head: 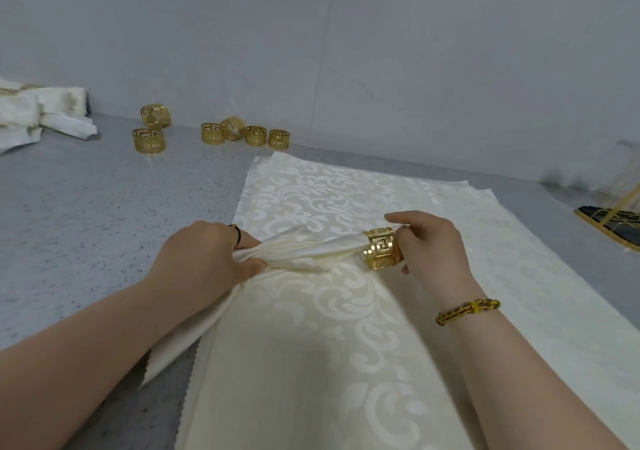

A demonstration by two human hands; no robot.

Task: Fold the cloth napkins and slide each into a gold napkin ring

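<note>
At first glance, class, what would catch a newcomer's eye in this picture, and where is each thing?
At centre, the right grip pinches a gold napkin ring on the end of a gathered cream napkin, which the left grip holds further along. Under them lies a stack of patterned napkins; loose gold rings wait by the back wall.

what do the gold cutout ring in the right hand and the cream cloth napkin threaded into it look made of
The gold cutout ring looks like thin polished metal, possibly plated: bright highlights, crisp key-pattern openings. The cream cloth napkin looks like woven fabric with a soft satin sheen: it gathers into smooth folds.
</note>
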